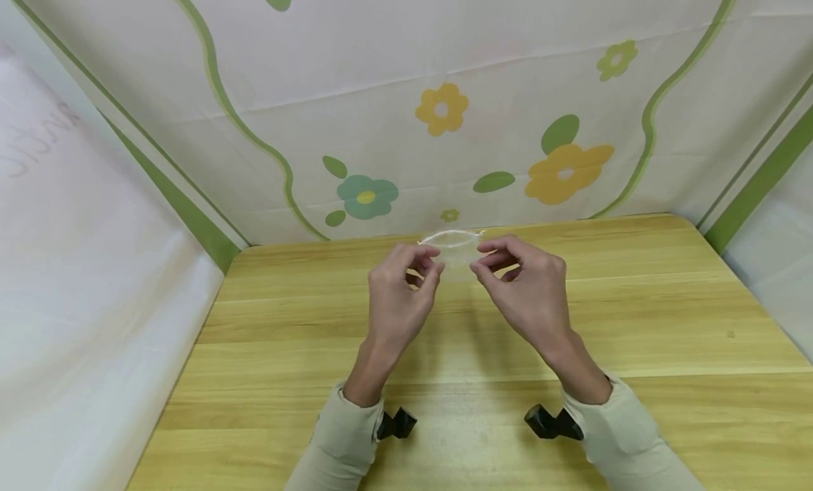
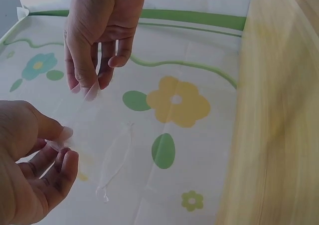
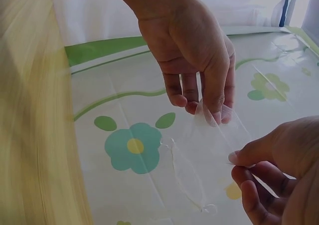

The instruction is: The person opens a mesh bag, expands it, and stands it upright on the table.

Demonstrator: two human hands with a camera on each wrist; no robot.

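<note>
A small, see-through pouch of thin white mesh (image 1: 459, 257) is stretched between the two hands above the wooden table. A white drawstring (image 1: 449, 233) runs along its far end, bowed apart with small knots at both sides. My left hand (image 1: 401, 286) pinches the left side of the pouch between thumb and fingertips. On the opposite side, my right hand (image 1: 527, 286) pinches it the same way. The right wrist view shows the sheer mesh (image 3: 212, 116) taut between the fingertips, with the cord loop (image 3: 187, 180) hanging out from it.
Under the hands lies a wooden tabletop (image 1: 254, 378). Behind it hangs a pale cloth with printed flowers (image 1: 381, 68), and white cloth (image 1: 95, 322) closes off the left side. Black camera mounts (image 1: 397, 423) stick out at the wrists, beside the light sleeves.
</note>
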